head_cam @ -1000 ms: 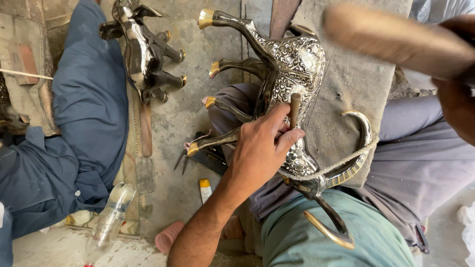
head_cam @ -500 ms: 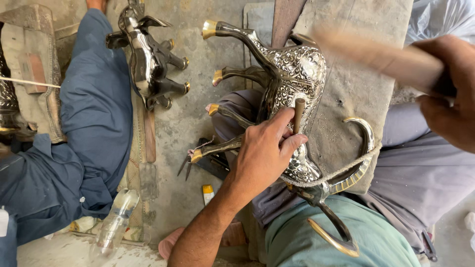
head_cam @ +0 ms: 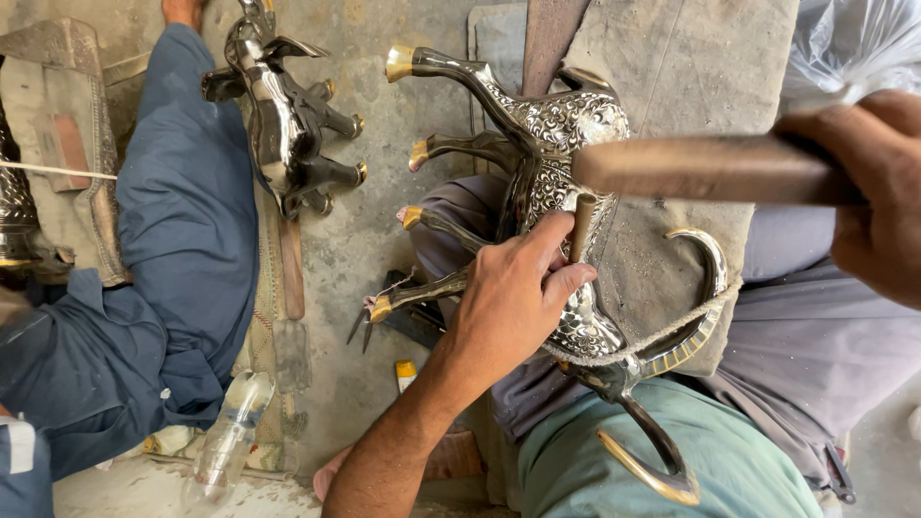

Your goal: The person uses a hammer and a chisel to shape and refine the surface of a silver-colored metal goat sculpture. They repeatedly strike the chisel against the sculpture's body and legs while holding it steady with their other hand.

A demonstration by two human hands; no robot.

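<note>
An engraved silver metal deer figure (head_cam: 561,125) with gold-tipped legs and curved horns lies across my lap. My left hand (head_cam: 513,297) rests on its flank and grips a short wooden-looking punch (head_cam: 582,225) that stands against the engraved body. My right hand (head_cam: 868,197) holds the wooden handle of a mallet (head_cam: 710,168) raised just above the punch's top end. A cord (head_cam: 662,336) runs around the figure's neck near the horns.
A second, darker metal deer figure (head_cam: 283,125) lies on the concrete floor at the upper left. Another person's leg in blue trousers (head_cam: 182,230) stretches beside it. A clear plastic bottle (head_cam: 230,441) and small tools (head_cam: 365,321) lie on the floor.
My right hand has brought the mallet down from high at the upper right to just over the punch. My left hand stays on the punch and figure.
</note>
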